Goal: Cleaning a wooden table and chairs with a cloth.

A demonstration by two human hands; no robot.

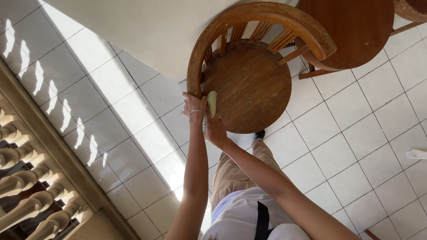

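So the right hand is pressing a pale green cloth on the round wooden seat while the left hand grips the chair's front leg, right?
Not quite. In the head view the left hand grips the end of the chair's curved armrest, not a leg. The rest holds: the right hand presses the pale green cloth on the round wooden seat.

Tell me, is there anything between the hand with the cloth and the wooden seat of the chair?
Nothing visible. The right hand presses the pale cloth directly against the edge of the chair seat, while the left hand grips the curved armrest.
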